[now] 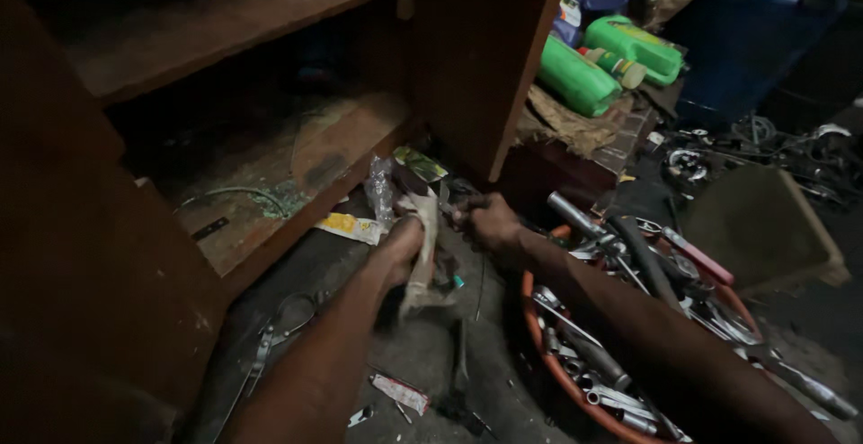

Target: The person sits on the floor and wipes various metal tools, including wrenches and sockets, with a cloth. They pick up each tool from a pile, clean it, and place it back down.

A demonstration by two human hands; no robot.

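Note:
My left hand (398,244) grips a dirty pale rag (424,255) that hangs down over the dark floor in front of a wooden cabinet (342,143). My right hand (488,219) is closed around a small dark object, which I cannot make out, close to the rag's top and just below the cabinet's upright panel (485,57). The two hands are almost touching. A crumpled clear plastic wrapper (380,188) and a yellow-green packet (419,164) lie right behind them at the cabinet's lower shelf edge.
An orange-rimmed basin (548,354) full of sockets, wrenches and metal tools sits under my right forearm. Green plastic bottles (575,75) lie at the back right by a dark blue drum (755,22). Pliers (270,341) and scraps litter the floor.

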